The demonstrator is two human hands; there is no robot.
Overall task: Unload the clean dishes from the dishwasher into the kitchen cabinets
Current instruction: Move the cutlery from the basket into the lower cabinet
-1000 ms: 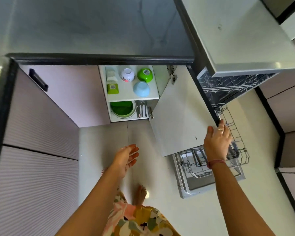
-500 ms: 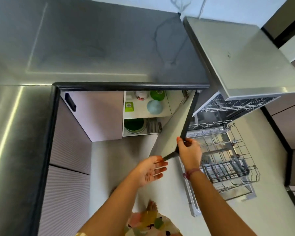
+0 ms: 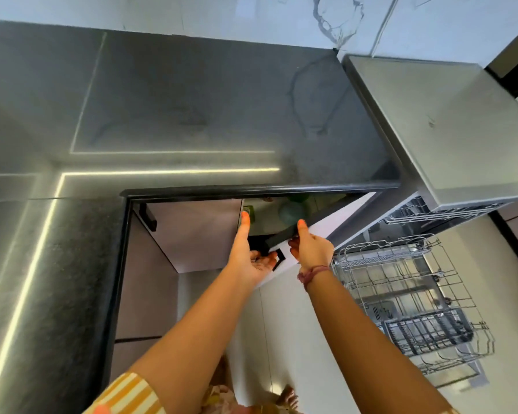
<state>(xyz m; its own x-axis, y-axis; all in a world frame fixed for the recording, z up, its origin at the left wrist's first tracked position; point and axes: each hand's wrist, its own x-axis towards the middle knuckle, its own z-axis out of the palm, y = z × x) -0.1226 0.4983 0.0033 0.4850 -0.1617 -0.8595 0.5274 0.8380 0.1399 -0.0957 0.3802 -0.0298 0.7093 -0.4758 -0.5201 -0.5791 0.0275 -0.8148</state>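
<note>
Okay, step: I'm swinging the cabinet door (image 3: pixel 338 216) shut.
left hand (image 3: pixel 248 258): grips the door's lower edge, thumb up along it.
right hand (image 3: pixel 311 249): holds the same edge, thumb on top.
dishes: a green bowl (image 3: pixel 296 198) and a blue bowl (image 3: pixel 290 212) on the shelf inside, under the tabletop (image 3: pixel 222 115).
dishwasher rack (image 3: pixel 407 297): pulled out, looks unloaded.
tip: I'd push evenly, pull fingers clear before it meets the frame.
</note>
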